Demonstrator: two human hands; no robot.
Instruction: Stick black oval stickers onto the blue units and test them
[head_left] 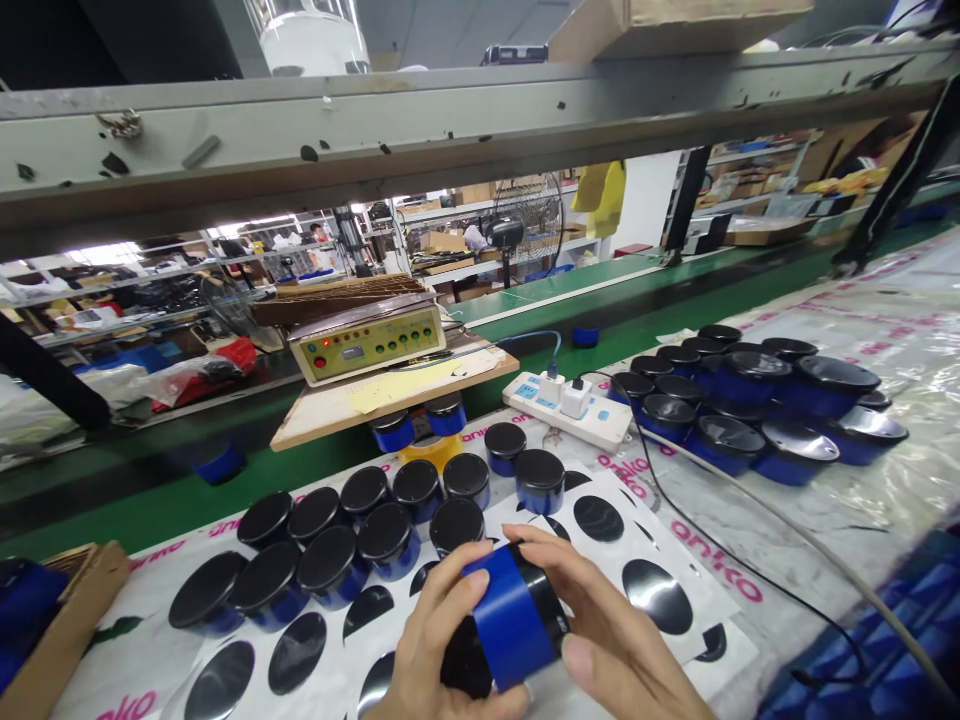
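Between both hands is a blue cylinder with black ends (516,618), tilted onto its side above the table. My left hand (439,640) wraps round its left end, thumb and fingers on the blue band. On the right end, my right hand (600,625) grips with fingers over the top edge and thumb at the front. Beneath them lie white sheets with round black stickers (657,597). Rows of similar blue cylinders with black tops (328,560) stand just beyond and to the left of my hands.
A power strip (566,408) with plugs and cables lies ahead. Behind it a control box (367,335) sits on a wooden board (397,400). More blue cylinders (724,445) cluster at right. A cardboard box (82,620) stands at left; a green conveyor (495,330) and overhead beam (420,125) cross the view.
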